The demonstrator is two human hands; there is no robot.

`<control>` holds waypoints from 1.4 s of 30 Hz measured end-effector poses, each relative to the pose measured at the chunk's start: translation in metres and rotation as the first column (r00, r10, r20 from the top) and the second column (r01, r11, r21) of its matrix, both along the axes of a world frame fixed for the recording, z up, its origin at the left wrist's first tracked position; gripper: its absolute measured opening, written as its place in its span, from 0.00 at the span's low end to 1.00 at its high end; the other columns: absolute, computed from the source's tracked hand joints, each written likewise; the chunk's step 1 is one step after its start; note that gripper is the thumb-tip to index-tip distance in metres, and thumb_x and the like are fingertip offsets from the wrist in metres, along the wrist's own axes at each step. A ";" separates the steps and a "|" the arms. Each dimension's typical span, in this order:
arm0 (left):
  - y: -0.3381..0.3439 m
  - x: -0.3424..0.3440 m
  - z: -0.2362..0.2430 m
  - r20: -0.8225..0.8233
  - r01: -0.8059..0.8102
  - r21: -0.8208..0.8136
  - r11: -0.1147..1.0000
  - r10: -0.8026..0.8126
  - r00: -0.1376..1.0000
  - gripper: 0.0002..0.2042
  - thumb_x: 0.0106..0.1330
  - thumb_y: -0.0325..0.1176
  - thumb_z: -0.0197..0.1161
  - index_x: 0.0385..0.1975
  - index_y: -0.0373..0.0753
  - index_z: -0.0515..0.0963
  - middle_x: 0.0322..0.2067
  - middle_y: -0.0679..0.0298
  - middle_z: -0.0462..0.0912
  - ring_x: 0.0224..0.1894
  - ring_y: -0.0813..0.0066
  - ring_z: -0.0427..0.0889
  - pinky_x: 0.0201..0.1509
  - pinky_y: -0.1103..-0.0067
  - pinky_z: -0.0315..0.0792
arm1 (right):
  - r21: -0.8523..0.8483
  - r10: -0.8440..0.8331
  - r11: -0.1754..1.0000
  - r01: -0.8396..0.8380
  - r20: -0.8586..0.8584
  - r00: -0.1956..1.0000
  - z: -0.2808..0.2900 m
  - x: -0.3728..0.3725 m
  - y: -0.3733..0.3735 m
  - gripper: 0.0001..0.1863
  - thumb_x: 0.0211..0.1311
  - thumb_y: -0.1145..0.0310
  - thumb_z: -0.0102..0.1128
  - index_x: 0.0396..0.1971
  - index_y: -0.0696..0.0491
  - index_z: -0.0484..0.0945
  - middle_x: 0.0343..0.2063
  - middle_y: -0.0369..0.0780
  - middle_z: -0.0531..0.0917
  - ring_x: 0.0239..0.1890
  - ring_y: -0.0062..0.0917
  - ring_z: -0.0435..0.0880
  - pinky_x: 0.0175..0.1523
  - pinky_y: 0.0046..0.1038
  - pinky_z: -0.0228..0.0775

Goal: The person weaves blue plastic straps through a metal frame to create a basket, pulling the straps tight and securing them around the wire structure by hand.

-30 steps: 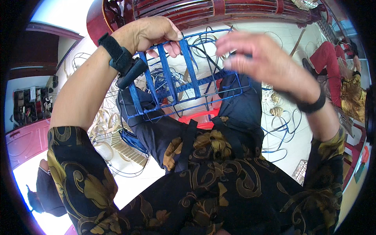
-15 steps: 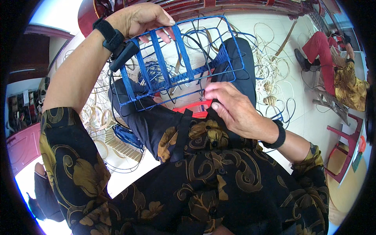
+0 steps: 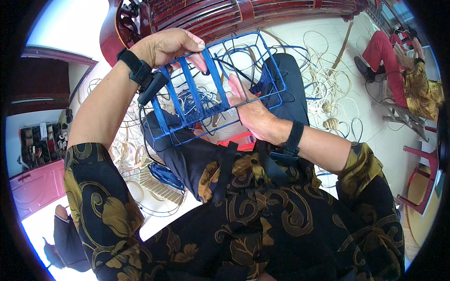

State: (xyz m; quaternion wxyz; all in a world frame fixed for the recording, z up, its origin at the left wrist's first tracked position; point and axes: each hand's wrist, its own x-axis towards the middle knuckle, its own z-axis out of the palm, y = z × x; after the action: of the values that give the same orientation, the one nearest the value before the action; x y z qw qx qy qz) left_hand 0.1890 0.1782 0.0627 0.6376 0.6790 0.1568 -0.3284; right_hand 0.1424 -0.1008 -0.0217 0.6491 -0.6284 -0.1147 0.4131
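Note:
A wire basket frame partly wrapped with blue cord is tilted above my lap, several wrapped bands crossing its left half. My left hand grips its far edge, thumb on top and fingertips curled beneath. Through the right part of the frame reaches my right hand, its fingers stretched up beside the last wrapped band and partly behind thin bars. A loose blue strand runs close to those fingertips; whether they touch it I cannot tell. Something red lies between my thighs, under the frame.
Tangled pale strands cover the floor at right, and more lie at left beside a blue cord bundle. A dark red wooden bench stands at the far side. Another person in red trousers sits at far right.
My right hand has moved forward and left, from the frame's near edge into its opening, and its fingers have straightened. The frame has shifted slightly in my left hand's grip.

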 end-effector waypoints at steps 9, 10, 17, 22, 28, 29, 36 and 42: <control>-0.001 -0.001 -0.003 0.058 0.027 -0.016 1.000 -0.026 0.998 0.10 0.74 0.32 0.61 0.43 0.31 0.82 0.39 0.57 0.88 0.45 0.61 0.90 0.55 0.74 0.80 | 0.166 -0.013 0.986 -0.028 0.239 0.971 -0.031 0.019 0.042 0.37 0.71 0.73 0.57 0.76 0.52 0.54 0.66 0.47 0.68 0.69 0.33 0.67 0.69 0.31 0.65; -0.002 -0.001 -0.001 0.065 0.043 -0.001 0.999 -0.042 0.997 0.10 0.74 0.32 0.61 0.44 0.31 0.82 0.39 0.57 0.88 0.44 0.61 0.90 0.55 0.74 0.80 | 0.234 -0.003 0.972 -0.038 0.172 0.985 -0.021 0.019 0.043 0.37 0.70 0.75 0.57 0.76 0.51 0.54 0.65 0.46 0.69 0.68 0.32 0.67 0.68 0.31 0.66; 0.002 0.000 -0.004 0.022 0.020 -0.051 0.998 -0.019 1.000 0.10 0.75 0.32 0.60 0.44 0.30 0.81 0.39 0.55 0.89 0.41 0.62 0.90 0.56 0.73 0.81 | 0.459 0.110 0.888 -0.015 -0.181 0.977 -0.012 0.013 0.050 0.23 0.73 0.72 0.58 0.66 0.53 0.68 0.59 0.41 0.73 0.60 0.25 0.73 0.65 0.30 0.70; -0.001 -0.003 -0.005 0.053 0.007 -0.012 1.000 -0.006 0.999 0.10 0.75 0.32 0.59 0.43 0.29 0.81 0.39 0.52 0.89 0.41 0.61 0.90 0.55 0.73 0.81 | 0.244 0.124 0.966 -0.080 -0.172 0.977 -0.024 0.016 0.034 0.14 0.76 0.64 0.58 0.52 0.57 0.81 0.45 0.35 0.84 0.44 0.18 0.80 0.52 0.23 0.73; -0.007 -0.007 0.007 0.061 0.052 0.165 0.985 -0.063 0.996 0.11 0.76 0.35 0.57 0.40 0.34 0.83 0.38 0.49 0.90 0.34 0.71 0.89 0.46 0.79 0.80 | -0.083 0.218 0.971 -0.225 -0.087 0.972 -0.007 0.001 -0.018 0.14 0.80 0.72 0.48 0.54 0.56 0.82 0.48 0.38 0.84 0.45 0.16 0.78 0.51 0.21 0.72; -0.018 -0.013 0.017 0.118 0.043 0.272 0.961 -0.078 0.990 0.12 0.76 0.36 0.58 0.38 0.34 0.83 0.37 0.52 0.90 0.33 0.73 0.87 0.40 0.78 0.79 | -0.105 0.265 0.957 -0.270 -0.055 0.963 -0.014 0.001 -0.020 0.14 0.80 0.73 0.47 0.54 0.56 0.82 0.49 0.38 0.84 0.45 0.16 0.77 0.51 0.20 0.71; -0.074 -0.082 0.029 0.771 -0.644 0.529 0.553 0.004 0.636 0.11 0.67 0.38 0.63 0.40 0.37 0.85 0.30 0.59 0.86 0.34 0.70 0.84 0.42 0.76 0.76 | 0.004 0.329 0.943 -0.332 0.135 0.935 -0.008 -0.005 -0.040 0.17 0.83 0.69 0.41 0.47 0.57 0.82 0.44 0.32 0.83 0.41 0.15 0.72 0.50 0.20 0.67; -0.162 -0.184 0.028 0.192 -0.647 -0.022 0.762 0.638 0.746 0.09 0.74 0.29 0.55 0.45 0.35 0.82 0.25 0.64 0.83 0.26 0.80 0.81 0.30 0.82 0.74 | 0.003 0.404 0.910 -0.414 0.217 0.889 -0.005 0.002 -0.041 0.18 0.83 0.64 0.41 0.49 0.55 0.82 0.43 0.35 0.84 0.47 0.18 0.77 0.57 0.24 0.70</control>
State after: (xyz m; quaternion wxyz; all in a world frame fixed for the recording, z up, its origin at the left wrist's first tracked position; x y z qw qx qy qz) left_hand 0.0048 0.0166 0.0907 0.7076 0.6259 0.3274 -0.0198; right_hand 0.1439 -0.1419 -0.0265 0.5468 -0.6144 -0.3229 0.4682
